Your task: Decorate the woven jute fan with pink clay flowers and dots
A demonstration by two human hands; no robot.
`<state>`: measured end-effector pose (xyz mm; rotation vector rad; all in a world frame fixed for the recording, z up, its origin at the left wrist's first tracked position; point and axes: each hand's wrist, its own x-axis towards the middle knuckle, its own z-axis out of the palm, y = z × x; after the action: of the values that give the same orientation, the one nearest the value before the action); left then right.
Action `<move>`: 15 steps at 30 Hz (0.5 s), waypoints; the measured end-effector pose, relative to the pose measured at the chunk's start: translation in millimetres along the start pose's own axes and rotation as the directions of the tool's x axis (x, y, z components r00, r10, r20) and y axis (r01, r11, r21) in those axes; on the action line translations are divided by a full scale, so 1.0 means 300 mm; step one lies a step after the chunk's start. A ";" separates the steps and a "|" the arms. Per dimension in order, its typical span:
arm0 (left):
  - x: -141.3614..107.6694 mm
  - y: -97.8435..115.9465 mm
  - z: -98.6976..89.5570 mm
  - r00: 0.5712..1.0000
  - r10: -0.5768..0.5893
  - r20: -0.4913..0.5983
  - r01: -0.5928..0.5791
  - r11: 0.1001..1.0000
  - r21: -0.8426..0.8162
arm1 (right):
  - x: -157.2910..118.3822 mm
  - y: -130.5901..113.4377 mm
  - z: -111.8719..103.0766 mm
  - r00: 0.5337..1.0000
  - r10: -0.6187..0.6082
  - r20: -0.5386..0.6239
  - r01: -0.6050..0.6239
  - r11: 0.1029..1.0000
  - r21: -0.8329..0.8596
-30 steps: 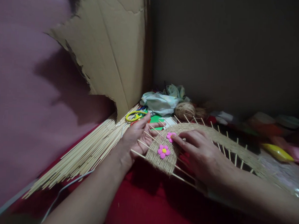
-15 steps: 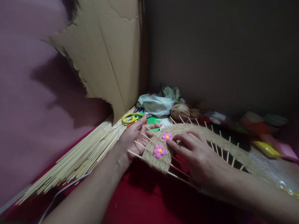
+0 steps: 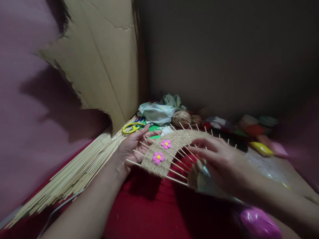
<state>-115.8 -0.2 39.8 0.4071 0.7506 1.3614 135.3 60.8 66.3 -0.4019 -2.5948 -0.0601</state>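
Had a torn cardboard sheet [image 3: 98, 61] upright beyond the left hand [image 3: 134, 144], and a red surface [image 3: 145, 216] below both hands. Saw a bundle of thin wooden sticks [image 3: 68, 174] left of the left forearm. Held an arched woven twine band [image 3: 178, 139], sticks jutting from its edges, between the hands: supported its left end on the open left palm. Had the right hand [image 3: 223, 163] apart from the left, fingers bent at the band's inner edge; could not tell whether gripping it. Noted a pale blue cloth [image 3: 157, 113] beyond the left hand, a magenta packet [image 3: 260, 222] nearer than the right wrist, a twine ball [image 3: 182, 118] beyond the band, yellow-handled scissors [image 3: 133, 128] behind the left thumb. Saw two pink flowers [image 3: 158, 158] on the band, nearest the left hand.
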 end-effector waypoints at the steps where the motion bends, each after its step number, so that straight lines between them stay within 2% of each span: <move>1: 0.002 0.003 -0.003 1.000 0.003 -0.021 -0.002 1.000 0.027 | -0.011 0.009 -0.020 0.999 0.030 -0.014 -0.030 1.000 -0.005; 6: 0.013 0.021 -0.009 0.987 0.018 -0.161 0.020 0.973 0.230 | -0.087 0.056 -0.131 0.968 0.250 0.022 -0.250 0.968 0.035; 8: 0.016 0.023 -0.006 0.960 0.100 -0.261 0.001 0.933 0.360 | -0.128 0.077 -0.169 0.948 0.311 0.061 -0.314 0.948 0.048; 10: 0.017 0.021 -0.005 0.925 0.191 -0.329 0.008 0.855 0.518 | -0.174 0.102 -0.194 0.928 0.364 0.071 -0.368 0.928 0.054; 15: 0.036 0.009 -0.042 0.882 0.412 -0.227 -0.068 0.590 0.805 | -0.308 0.174 -0.206 0.862 0.498 0.094 -0.490 0.867 -0.095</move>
<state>-126.1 8.9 30.1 0.9806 1.7122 1.3244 256.7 78.3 72.7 -1.1157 -2.5206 0.0568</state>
